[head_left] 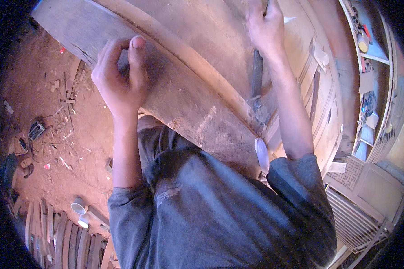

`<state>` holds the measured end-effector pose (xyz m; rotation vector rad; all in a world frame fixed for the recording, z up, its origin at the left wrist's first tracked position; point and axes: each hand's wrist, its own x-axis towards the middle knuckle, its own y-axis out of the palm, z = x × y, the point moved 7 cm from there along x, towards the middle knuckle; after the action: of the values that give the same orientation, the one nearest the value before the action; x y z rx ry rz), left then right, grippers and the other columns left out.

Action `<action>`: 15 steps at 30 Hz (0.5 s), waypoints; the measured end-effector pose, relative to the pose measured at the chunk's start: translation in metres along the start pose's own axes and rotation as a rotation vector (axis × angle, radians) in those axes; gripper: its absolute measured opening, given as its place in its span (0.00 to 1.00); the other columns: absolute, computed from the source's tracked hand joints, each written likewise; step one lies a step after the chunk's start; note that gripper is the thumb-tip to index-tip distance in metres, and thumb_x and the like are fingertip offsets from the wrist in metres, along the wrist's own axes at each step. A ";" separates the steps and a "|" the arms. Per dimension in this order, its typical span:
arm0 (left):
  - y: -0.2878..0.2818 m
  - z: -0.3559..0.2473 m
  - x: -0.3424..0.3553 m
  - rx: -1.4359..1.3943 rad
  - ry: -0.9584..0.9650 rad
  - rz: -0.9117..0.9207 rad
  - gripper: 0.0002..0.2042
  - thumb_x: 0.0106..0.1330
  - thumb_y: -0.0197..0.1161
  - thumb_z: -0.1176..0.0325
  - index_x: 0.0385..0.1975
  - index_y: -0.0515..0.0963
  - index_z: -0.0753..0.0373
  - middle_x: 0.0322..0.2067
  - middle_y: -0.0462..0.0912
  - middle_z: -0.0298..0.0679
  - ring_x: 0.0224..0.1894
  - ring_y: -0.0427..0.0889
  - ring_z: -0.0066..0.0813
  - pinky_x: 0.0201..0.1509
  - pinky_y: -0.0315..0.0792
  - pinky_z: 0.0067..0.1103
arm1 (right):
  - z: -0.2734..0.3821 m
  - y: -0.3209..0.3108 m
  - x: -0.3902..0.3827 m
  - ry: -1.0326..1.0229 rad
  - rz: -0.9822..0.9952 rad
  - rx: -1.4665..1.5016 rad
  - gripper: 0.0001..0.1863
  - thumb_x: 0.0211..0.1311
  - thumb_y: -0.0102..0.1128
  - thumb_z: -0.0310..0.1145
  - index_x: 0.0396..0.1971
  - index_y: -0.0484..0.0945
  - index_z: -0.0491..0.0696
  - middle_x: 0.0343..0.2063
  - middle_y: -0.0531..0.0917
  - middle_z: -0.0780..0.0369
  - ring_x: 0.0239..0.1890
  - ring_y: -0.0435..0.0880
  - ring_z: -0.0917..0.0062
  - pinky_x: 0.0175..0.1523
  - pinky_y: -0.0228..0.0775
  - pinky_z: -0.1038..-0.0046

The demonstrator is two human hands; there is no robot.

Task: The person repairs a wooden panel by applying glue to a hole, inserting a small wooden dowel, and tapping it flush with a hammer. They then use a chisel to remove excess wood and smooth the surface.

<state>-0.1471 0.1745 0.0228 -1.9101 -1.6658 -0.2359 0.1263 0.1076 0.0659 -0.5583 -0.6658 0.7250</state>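
A long wooden board slants across in front of me, with a raised strip running along its far side. Over the board's left part is my left hand, its fingers curled in and the thumb tip close to the index finger; whatever lies between them is hidden. Farther off at the top, my right hand is closed, and a dark sliver shows at its fingers, too little to name. Below that wrist lies a dark narrow bar on the dusty work surface. A pale, rounded, elongated piece sits at the board's near right end.
Reddish earth floor with wood scraps spreads to the left. Stacked wood strips and a white cup are at lower left. Carved wooden panels lie on the right, beside shelves of small items. A slatted wooden frame stands lower right.
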 end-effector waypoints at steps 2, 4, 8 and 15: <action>-0.001 -0.004 0.002 -0.005 -0.026 0.002 0.09 0.65 0.62 0.68 0.26 0.78 0.68 0.22 0.79 0.44 0.26 0.79 0.37 0.35 0.71 0.25 | -0.005 0.002 -0.005 -0.064 -0.017 -0.017 0.18 0.70 0.51 0.41 0.44 0.75 0.40 0.32 0.81 0.54 0.37 0.80 0.70 0.44 0.71 0.69; 0.002 -0.002 0.002 -0.025 0.014 -0.020 0.09 0.65 0.62 0.68 0.26 0.78 0.68 0.22 0.79 0.44 0.26 0.79 0.37 0.35 0.71 0.25 | -0.011 0.010 -0.009 -0.276 -0.071 -0.001 0.18 0.71 0.50 0.42 0.43 0.75 0.40 0.31 0.81 0.55 0.36 0.80 0.69 0.43 0.71 0.69; 0.000 -0.002 0.004 -0.026 0.008 -0.032 0.10 0.66 0.61 0.68 0.26 0.78 0.67 0.23 0.79 0.45 0.26 0.79 0.37 0.35 0.71 0.25 | 0.008 0.008 0.003 -0.080 0.003 0.060 0.19 0.70 0.51 0.43 0.44 0.75 0.41 0.34 0.82 0.52 0.39 0.82 0.65 0.45 0.72 0.67; -0.002 0.000 0.000 -0.023 0.001 -0.041 0.09 0.65 0.62 0.68 0.27 0.78 0.67 0.23 0.79 0.46 0.26 0.79 0.39 0.35 0.71 0.24 | 0.026 0.011 -0.004 -0.241 -0.042 0.034 0.19 0.70 0.50 0.44 0.40 0.75 0.41 0.31 0.81 0.50 0.35 0.82 0.62 0.40 0.71 0.64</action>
<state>-0.1489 0.1744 0.0236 -1.8930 -1.7099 -0.2737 0.1006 0.1174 0.0748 -0.4283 -0.8846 0.7696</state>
